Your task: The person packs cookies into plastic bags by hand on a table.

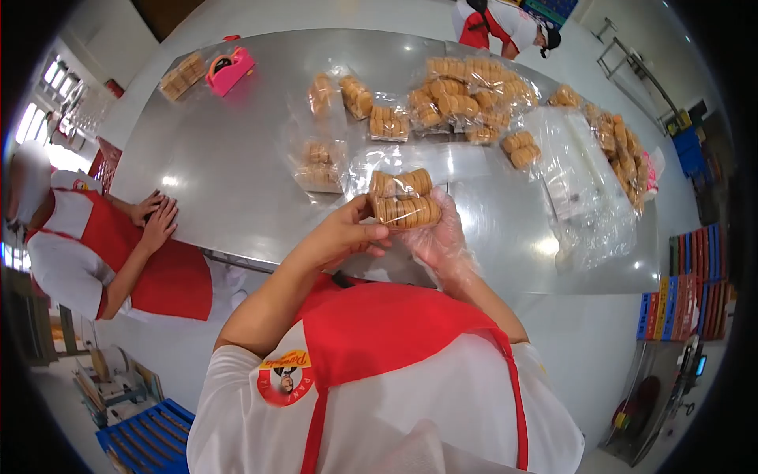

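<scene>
In front of my chest, just above the table's near edge, I hold a clear bag of round cookies (406,212), stacked in two rows. My bare left hand (341,233) grips its left end with thumb and fingers. My right hand (440,239), in a clear plastic glove, closes round the right end; some of its fingers are hidden behind the bag. Beyond it lie other cookie packs (389,122) and a flat clear bag (462,160). More cookies in plastic (319,164) lie to the left.
A heap of cookie packs (474,91) covers the back right of the metal table (237,158). Clear empty bags (572,170) lie at right. A pink tape dispenser (230,71) stands at back left. One person's hands (160,221) rest on the left edge; another person (505,28) bends beyond the table.
</scene>
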`<state>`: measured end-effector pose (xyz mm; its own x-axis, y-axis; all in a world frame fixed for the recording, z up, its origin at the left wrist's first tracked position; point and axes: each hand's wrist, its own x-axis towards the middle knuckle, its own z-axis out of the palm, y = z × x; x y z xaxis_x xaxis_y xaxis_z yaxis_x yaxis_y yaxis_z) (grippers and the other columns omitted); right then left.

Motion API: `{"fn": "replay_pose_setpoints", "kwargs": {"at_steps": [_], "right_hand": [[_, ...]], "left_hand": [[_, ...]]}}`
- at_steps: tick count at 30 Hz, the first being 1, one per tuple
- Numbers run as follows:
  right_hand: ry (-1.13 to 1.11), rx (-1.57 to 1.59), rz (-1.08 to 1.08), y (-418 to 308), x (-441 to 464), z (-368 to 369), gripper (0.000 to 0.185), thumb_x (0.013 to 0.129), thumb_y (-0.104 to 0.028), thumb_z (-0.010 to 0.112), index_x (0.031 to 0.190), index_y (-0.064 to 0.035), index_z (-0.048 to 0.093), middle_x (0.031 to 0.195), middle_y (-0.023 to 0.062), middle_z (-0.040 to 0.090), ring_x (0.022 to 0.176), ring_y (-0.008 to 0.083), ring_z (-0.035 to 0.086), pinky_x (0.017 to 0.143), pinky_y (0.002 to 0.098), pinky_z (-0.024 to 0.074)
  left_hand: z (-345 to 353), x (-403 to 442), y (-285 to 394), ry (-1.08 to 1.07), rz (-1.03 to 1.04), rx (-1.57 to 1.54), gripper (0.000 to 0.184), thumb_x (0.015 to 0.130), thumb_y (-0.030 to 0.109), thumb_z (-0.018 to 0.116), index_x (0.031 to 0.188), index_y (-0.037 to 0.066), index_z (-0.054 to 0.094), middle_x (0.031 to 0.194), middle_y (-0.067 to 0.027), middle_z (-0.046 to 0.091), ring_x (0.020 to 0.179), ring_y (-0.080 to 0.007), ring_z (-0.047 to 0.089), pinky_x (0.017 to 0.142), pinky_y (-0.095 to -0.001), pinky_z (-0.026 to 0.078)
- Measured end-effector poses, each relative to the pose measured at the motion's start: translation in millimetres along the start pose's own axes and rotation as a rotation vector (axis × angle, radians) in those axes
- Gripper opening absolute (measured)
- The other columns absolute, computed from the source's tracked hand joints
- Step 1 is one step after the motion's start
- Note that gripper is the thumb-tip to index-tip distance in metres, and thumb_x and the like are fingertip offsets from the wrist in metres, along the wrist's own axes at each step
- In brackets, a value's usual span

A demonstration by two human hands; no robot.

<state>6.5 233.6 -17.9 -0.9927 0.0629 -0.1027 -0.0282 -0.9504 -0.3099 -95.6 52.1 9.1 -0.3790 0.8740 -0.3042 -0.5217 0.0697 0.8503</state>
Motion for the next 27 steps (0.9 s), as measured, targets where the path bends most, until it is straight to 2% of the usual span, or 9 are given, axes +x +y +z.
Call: {"fn": "replay_pose_setpoints", "kwargs": {"at_steps": [2,6,10,13,16,19,22,25,27], "right_hand": [[0.077,-0.283,-0.187,-4.1,-13.2,-0.4,0.063,0.089,-0.026,0.062,0.143,-0.0021,0.038,0.135,0.0171,0.050,0.121,0.0349,0.055,0.098,0.0551,0.0510],[0.140,-0.518,-0.234,-0.8,-38.3,7.1,0.071,0.085,-0.022,0.066,0.146,-0.0013,0.034,0.133,0.0148,0.049,0.123,0.0279,0.052,0.102,0.0439,0.0467],[0.151,-0.774,-0.261,-2.2,-49.9,21.1,0.073,0.092,-0.040,0.066,0.145,-0.0012,0.035,0.130,0.0154,0.052,0.122,0.0263,0.052,0.106,0.0403,0.0427],[0.179,-0.599,-0.151,-2.2,-55.2,35.6,0.071,0.096,-0.053,0.055,0.141,-0.0011,0.040,0.126,0.0134,0.054,0.112,0.0251,0.058,0.099,0.0398,0.0494],[0.284,-0.342,-0.115,0.4,-49.6,49.7,0.073,0.098,-0.064,0.041,0.136,-0.0020,0.047,0.123,0.0129,0.058,0.104,0.0241,0.063,0.091,0.0410,0.0548],[0.147,-0.086,0.073,-6.0,-42.4,43.0,0.074,0.099,-0.068,0.031,0.130,-0.0037,0.051,0.115,0.0129,0.062,0.098,0.0248,0.065,0.084,0.0431,0.0571],[0.222,-0.104,0.112,-8.7,-38.5,55.6,0.074,0.097,-0.071,0.024,0.123,-0.0071,0.050,0.087,0.0172,0.063,0.076,0.0343,0.065,0.070,0.0501,0.0563],[0.142,-0.118,0.110,-8.0,-40.5,52.1,0.075,0.097,-0.072,0.023,0.123,-0.0071,0.050,0.087,0.0186,0.063,0.074,0.0352,0.065,0.071,0.0493,0.0564],[-0.059,-0.079,0.112,-8.7,-40.7,43.9,0.076,0.097,-0.071,0.028,0.127,-0.0051,0.051,0.101,0.0160,0.064,0.088,0.0296,0.065,0.081,0.0445,0.0561]], "left_hand": [[1.9,6.3,-1.1,-0.031,0.002,-0.005,0.080,0.079,0.010,0.077,0.146,0.002,0.034,0.136,-0.0121,0.046,0.114,-0.0236,0.058,0.089,-0.0336,0.053],[8.1,8.9,-10.9,-0.065,0.111,0.095,0.080,0.075,0.004,0.077,0.143,0.001,0.036,0.126,-0.0103,0.050,0.109,-0.0200,0.058,0.091,-0.0311,0.049],[20.1,-7.3,2.9,-0.013,0.201,0.223,0.080,0.072,0.000,0.075,0.142,0.000,0.036,0.125,-0.0095,0.053,0.110,-0.0201,0.058,0.093,-0.0305,0.047],[27.7,-19.3,19.5,-0.043,0.331,0.427,0.083,0.073,-0.001,0.076,0.144,0.004,0.035,0.118,-0.0068,0.052,0.104,-0.0171,0.057,0.092,-0.0299,0.045],[36.6,-29.3,28.3,-0.205,0.275,0.345,0.087,0.072,-0.004,0.080,0.144,0.007,0.034,0.114,-0.0049,0.050,0.109,-0.0163,0.052,0.091,-0.0306,0.046],[54.5,-29.8,35.6,-0.303,0.344,0.313,0.082,0.076,-0.004,0.078,0.145,0.010,0.035,0.102,-0.0031,0.047,0.089,-0.0117,0.051,0.081,-0.0273,0.046],[53.1,-28.8,33.8,-0.319,0.413,0.337,0.082,0.077,-0.004,0.079,0.144,0.010,0.035,0.102,-0.0035,0.047,0.089,-0.0117,0.051,0.080,-0.0260,0.046],[52.8,-33.1,36.4,-0.339,0.427,0.371,0.081,0.076,-0.003,0.079,0.144,0.010,0.036,0.103,-0.0042,0.047,0.089,-0.0115,0.051,0.080,-0.0268,0.046],[52.1,-34.8,38.1,-0.323,0.446,0.425,0.079,0.078,0.001,0.079,0.144,0.008,0.036,0.106,-0.0054,0.049,0.091,-0.0131,0.052,0.081,-0.0276,0.047]]}}
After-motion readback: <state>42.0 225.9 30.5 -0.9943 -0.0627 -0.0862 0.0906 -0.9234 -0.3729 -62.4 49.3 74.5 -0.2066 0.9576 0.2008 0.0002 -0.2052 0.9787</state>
